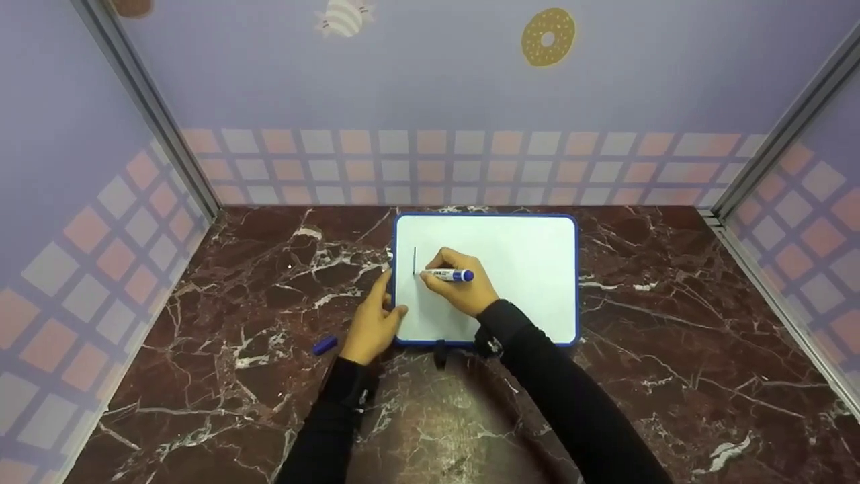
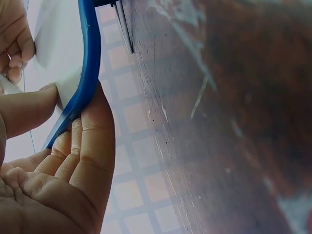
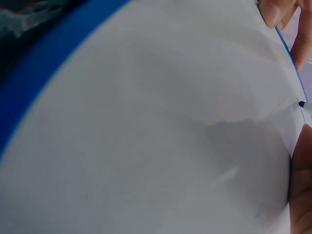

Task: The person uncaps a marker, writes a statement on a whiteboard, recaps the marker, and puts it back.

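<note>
A whiteboard [image 1: 531,282] with a blue frame lies on the table. My right hand [image 1: 467,286] pinches a white marker [image 1: 443,274] with a blue end, held over the board's left part. Its dark tip [image 3: 302,104] is at the board surface, by the lower end of a thin upright line [image 1: 414,259]. With the left hand [image 1: 373,326] I grip the board's left edge: in the left wrist view the thumb [image 2: 34,109] lies on the white face and the fingers [image 2: 95,141] go round the blue frame [image 2: 89,53]. A blue marker cap [image 1: 325,346] lies left of my left hand.
The dark red marbled table [image 1: 222,349] spreads around the board. A back wall [image 1: 430,81] and side walls with pink and white checks enclose it. A small black piece [image 1: 440,354] sits at the board's near edge.
</note>
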Available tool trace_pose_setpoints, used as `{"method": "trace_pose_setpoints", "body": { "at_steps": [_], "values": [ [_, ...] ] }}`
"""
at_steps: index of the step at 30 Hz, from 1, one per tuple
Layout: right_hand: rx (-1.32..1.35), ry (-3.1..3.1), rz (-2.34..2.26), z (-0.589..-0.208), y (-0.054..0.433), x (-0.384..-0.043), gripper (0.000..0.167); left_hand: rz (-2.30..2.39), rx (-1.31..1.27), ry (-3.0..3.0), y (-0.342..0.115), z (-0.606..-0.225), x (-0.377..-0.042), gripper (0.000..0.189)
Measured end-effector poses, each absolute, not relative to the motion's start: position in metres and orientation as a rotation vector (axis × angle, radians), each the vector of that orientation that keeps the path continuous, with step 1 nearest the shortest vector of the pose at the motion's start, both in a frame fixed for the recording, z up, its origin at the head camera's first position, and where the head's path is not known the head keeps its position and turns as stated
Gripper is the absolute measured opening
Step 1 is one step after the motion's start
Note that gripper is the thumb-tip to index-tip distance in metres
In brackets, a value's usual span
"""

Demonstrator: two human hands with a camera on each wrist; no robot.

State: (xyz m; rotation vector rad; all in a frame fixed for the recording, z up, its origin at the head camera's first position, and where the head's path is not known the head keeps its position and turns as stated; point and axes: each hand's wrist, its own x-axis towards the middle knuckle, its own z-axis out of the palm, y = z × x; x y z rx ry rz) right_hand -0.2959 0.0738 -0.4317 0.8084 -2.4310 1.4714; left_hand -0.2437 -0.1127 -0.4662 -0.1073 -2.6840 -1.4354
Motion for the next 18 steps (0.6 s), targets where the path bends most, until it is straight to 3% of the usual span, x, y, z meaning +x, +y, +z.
{"method": "trace_pose_setpoints", "body": {
  "at_steps": [18],
  "values": [
    [0.718, -2.319, 1.551, -0.4332, 0.0757, -0.2982, 0.010, -1.454, -0.113, -2.682, -0.1135, -0.4660, -0.2405, 0.069]
  ]
}}
